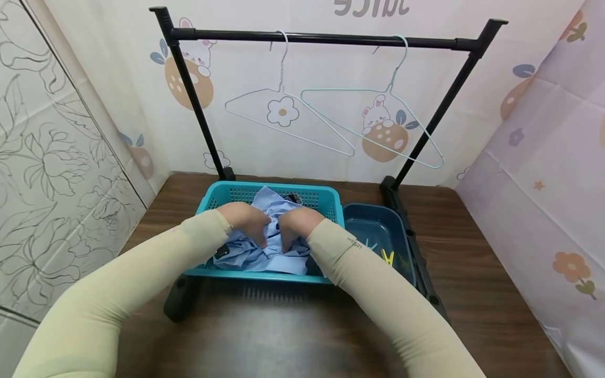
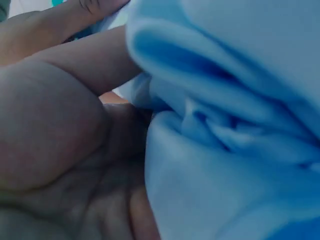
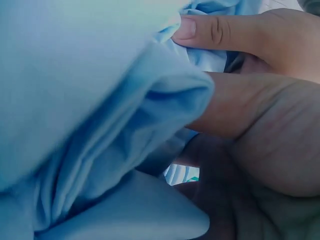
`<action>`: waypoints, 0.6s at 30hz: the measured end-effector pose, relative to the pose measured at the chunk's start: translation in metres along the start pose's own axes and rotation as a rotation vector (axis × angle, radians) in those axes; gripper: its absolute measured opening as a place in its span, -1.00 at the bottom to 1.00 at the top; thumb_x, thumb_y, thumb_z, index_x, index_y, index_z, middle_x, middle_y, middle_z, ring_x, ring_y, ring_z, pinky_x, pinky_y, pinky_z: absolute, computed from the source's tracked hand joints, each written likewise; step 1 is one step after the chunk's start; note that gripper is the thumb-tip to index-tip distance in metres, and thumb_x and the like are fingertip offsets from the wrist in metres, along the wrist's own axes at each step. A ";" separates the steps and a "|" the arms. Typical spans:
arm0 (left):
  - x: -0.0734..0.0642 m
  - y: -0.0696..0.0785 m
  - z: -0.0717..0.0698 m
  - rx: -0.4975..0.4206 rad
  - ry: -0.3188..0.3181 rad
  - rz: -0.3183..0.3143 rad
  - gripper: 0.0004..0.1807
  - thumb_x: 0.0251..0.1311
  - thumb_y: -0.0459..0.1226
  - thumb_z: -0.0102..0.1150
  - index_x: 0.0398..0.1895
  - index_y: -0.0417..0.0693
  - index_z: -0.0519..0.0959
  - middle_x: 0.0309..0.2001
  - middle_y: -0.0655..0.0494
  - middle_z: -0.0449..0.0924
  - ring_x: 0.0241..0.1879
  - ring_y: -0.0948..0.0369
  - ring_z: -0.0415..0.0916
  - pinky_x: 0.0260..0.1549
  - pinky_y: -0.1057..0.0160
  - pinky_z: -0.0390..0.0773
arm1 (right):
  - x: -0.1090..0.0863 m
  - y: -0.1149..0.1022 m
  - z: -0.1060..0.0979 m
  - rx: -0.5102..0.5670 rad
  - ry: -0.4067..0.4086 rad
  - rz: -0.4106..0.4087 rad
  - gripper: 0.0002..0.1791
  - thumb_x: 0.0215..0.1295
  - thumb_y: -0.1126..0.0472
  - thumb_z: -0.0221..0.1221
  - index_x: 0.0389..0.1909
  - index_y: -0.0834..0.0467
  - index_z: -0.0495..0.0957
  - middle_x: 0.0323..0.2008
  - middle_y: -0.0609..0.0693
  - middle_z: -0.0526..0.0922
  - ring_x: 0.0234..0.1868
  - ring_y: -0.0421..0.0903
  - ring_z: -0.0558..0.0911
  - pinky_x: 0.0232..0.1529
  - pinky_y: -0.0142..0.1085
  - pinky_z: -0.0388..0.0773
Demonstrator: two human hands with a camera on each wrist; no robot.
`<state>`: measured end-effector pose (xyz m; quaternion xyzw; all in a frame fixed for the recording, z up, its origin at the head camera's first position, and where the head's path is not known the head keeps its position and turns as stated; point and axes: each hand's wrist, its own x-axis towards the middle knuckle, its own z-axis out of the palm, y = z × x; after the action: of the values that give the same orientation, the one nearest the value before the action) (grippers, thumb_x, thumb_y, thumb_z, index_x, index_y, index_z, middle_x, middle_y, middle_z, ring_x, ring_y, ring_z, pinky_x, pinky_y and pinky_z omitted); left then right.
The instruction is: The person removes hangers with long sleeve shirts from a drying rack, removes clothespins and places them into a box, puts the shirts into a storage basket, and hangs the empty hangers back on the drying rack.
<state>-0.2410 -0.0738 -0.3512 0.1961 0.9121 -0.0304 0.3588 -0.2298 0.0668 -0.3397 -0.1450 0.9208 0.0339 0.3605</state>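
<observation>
A crumpled light blue shirt (image 1: 283, 262) lies bunched in the turquoise basket (image 1: 302, 187), its middle gathered up between two hands. From the left, my left hand (image 1: 249, 221) grips the cloth; in the left wrist view its thumb presses into thick folds and the other fingertips are hidden behind fabric. Close beside it, my right hand (image 1: 298, 223) grips the same shirt. The right wrist view shows its thumb (image 3: 225, 105) under a fold, with the left thumb (image 3: 200, 31) pinching cloth just above. Small black pieces (image 1: 221, 252) show at the shirt's edges.
Behind the basket stands a black rack (image 1: 331, 38), with a white hanger (image 1: 288, 134) and a pale green hanger (image 1: 373, 142) on its bar. At the right, a dark blue tray (image 1: 373, 215) holds a yellow clothespin (image 1: 387, 257). All rest on a brown wooden table (image 1: 283, 336).
</observation>
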 end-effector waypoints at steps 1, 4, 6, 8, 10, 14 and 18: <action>-0.002 0.000 -0.001 -0.012 0.000 -0.002 -0.06 0.30 0.10 0.31 0.62 -0.03 0.14 0.56 -0.08 0.22 0.56 -0.12 0.09 0.50 -0.20 0.07 | -0.002 0.002 -0.001 0.000 0.010 -0.012 -0.28 0.25 -0.09 0.42 0.34 0.13 0.46 0.25 0.10 0.56 0.19 0.04 0.53 0.23 0.00 0.51; -0.009 -0.004 -0.006 -0.052 0.011 0.007 -0.03 0.31 0.17 0.27 0.63 0.00 0.10 0.58 -0.07 0.16 0.58 -0.12 0.04 0.49 -0.24 0.08 | -0.011 0.008 -0.003 0.013 0.057 -0.055 -0.12 0.25 -0.09 0.42 0.50 0.11 0.28 0.45 0.14 0.40 0.40 0.09 0.41 0.38 0.08 0.38; -0.016 -0.007 -0.010 -0.095 0.024 0.007 -0.02 0.30 0.22 0.24 0.64 0.04 0.10 0.59 -0.07 0.13 0.57 -0.13 0.04 0.41 -0.27 0.24 | -0.018 0.011 -0.005 0.031 0.081 -0.077 -0.07 0.25 -0.09 0.42 0.55 0.11 0.23 0.49 0.15 0.34 0.45 0.11 0.37 0.41 0.13 0.32; -0.023 -0.010 -0.013 -0.135 0.044 0.007 -0.03 0.29 0.26 0.22 0.64 0.08 0.11 0.60 -0.08 0.12 0.54 -0.16 0.11 0.23 -0.26 0.47 | -0.026 0.013 -0.008 0.044 0.107 -0.094 -0.06 0.26 -0.09 0.42 0.56 0.09 0.21 0.50 0.14 0.33 0.45 0.11 0.37 0.42 0.16 0.31; -0.030 -0.013 -0.016 -0.163 0.081 0.005 -0.06 0.30 0.26 0.21 0.63 0.13 0.14 0.58 -0.09 0.15 0.49 -0.16 0.22 0.03 -0.21 0.63 | -0.034 0.014 -0.011 0.036 0.141 -0.105 -0.08 0.27 -0.10 0.40 0.56 0.07 0.22 0.49 0.12 0.35 0.43 0.10 0.39 0.40 0.18 0.32; -0.043 -0.021 -0.017 -0.134 0.213 0.074 -0.17 0.36 0.22 0.16 0.58 0.07 0.25 0.51 -0.12 0.30 0.43 -0.13 0.32 0.18 -0.20 0.54 | -0.045 0.018 -0.012 -0.011 0.229 -0.108 -0.13 0.32 -0.12 0.35 0.56 0.05 0.24 0.46 0.10 0.40 0.40 0.07 0.44 0.36 0.14 0.40; -0.056 -0.029 -0.012 -0.086 0.345 0.143 -0.25 0.40 0.16 0.16 0.51 -0.02 0.35 0.44 -0.12 0.41 0.44 -0.11 0.32 0.36 -0.23 0.34 | -0.054 0.025 -0.008 -0.052 0.338 -0.109 -0.22 0.36 -0.12 0.31 0.52 0.05 0.31 0.41 0.09 0.47 0.34 0.06 0.50 0.27 0.11 0.50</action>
<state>-0.2222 -0.1169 -0.3071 0.2471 0.9443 0.0680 0.2064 -0.2048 0.1028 -0.2986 -0.2077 0.9579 0.0132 0.1980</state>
